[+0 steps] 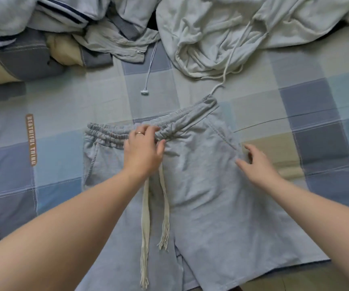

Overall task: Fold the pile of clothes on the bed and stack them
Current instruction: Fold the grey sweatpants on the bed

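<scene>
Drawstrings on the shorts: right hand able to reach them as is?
Probably yes. The drawstrings lie exposed on top of the shorts, mid-front; the right hand rests at the shorts' right edge, only bare fabric between them.

Both bare forearms reach forward. The ringed left hand (143, 149) pinches the waistband of the grey cotton shorts (200, 185) with curled fingers; the right hand (257, 163) lies loose, fingers spread.
</scene>
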Available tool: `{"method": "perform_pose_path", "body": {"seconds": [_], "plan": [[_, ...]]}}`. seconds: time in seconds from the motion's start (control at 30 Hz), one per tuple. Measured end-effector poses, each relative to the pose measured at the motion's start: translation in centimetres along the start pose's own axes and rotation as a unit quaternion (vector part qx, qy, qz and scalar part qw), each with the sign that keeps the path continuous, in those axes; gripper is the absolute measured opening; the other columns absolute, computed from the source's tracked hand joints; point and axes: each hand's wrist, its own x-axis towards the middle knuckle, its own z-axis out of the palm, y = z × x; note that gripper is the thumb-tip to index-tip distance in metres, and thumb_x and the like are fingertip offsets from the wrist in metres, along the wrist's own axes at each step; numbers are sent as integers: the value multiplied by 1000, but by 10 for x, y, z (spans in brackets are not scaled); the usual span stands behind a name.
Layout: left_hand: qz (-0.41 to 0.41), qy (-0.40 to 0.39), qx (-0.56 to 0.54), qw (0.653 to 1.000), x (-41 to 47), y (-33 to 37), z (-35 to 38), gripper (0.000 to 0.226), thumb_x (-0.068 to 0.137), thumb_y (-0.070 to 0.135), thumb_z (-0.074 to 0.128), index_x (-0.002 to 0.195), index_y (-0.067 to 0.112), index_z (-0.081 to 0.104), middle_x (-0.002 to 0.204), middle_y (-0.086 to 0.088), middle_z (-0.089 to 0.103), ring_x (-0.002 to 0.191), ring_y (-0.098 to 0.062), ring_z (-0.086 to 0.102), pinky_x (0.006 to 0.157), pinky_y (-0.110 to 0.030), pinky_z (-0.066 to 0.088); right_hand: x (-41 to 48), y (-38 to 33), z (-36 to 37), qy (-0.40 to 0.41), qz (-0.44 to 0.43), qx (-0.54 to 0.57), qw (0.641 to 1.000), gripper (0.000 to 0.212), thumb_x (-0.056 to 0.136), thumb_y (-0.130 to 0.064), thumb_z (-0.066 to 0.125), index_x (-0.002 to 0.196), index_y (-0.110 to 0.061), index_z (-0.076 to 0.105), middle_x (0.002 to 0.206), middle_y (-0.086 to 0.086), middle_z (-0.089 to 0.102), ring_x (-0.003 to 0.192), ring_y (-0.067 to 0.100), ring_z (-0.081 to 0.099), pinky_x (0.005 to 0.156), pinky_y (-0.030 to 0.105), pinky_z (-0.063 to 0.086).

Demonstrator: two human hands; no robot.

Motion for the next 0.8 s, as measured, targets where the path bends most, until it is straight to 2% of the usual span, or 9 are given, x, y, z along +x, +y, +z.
{"method": "perform_pose_path", "body": {"seconds": [0.07,0.2,0.27,0.33,0.4,0.47,0.57,0.67,0.8], "plan": [[42,-38,-17,998,1,33,16,39,97,35,58,132,18,56,128,-8,57,120,-33,51,96,-45,44,-14,31,-2,-7,21,-6,1000,68,93,-27,69,150,-9,39,146,21,45,134,35,46,112,38,33],[35,-118,-80,989,17,94,44,46,99,37,56,142,24,44,110,-1,63,109,-25,60,87,-38,48,-26,83,-1,-25,12,-9,1000,63,88,-32,74,142,-13,49,136,13,51,124,29,53,110,37,39],[39,-129,-82,987,33,116,59,58,98,37,57,151,30,35,118,-6,66,113,-28,60,91,-38,47,-27,102,0,-53,8,-7,999,53,86,-36,76,131,-17,56,125,8,56,115,23,56,102,33,43],[41,-133,-83,987,52,133,71,66,97,37,55,156,34,26,131,-9,64,119,-30,60,97,-40,47,-29,116,1,-89,8,-1,996,38,85,-39,76,115,-25,57,112,-2,61,101,16,58,84,29,43],[32,-148,-69,986,72,148,82,66,100,38,50,158,33,21,151,-7,50,132,-32,51,109,-42,40,-30,129,5,-130,6,-15,991,34,85,-41,75,111,-28,57,106,-11,63,98,15,60,76,29,41],[27,-168,-6,985,89,162,90,60,102,42,45,157,28,27,156,-8,43,140,-32,42,113,-41,35,-29,142,9,-159,-3,-55,986,38,84,-42,73,117,-28,61,112,-10,67,106,18,63,79,30,47],[-9,-167,43,985,101,174,102,53,100,46,43,144,16,41,138,-15,56,126,-36,51,98,-41,42,-27,154,11,-178,-6,-113,978,31,86,-38,69,112,-22,68,114,2,71,106,24,65,81,32,50],[-36,-127,67,989,97,177,108,57,98,51,44,133,7,52,130,-17,60,121,-37,55,94,-41,43,-33,160,8,-176,-4,-97,980,27,91,-42,64,106,-19,69,108,4,71,103,26,65,82,36,52],[-70,-46,25,996,87,175,96,46,94,51,55,113,10,63,109,-6,66,107,-28,60,80,-34,40,-59,157,5,-149,-21,-54,987,24,98,-43,54,107,-22,60,105,2,68,100,27,63,83,40,51]]}}
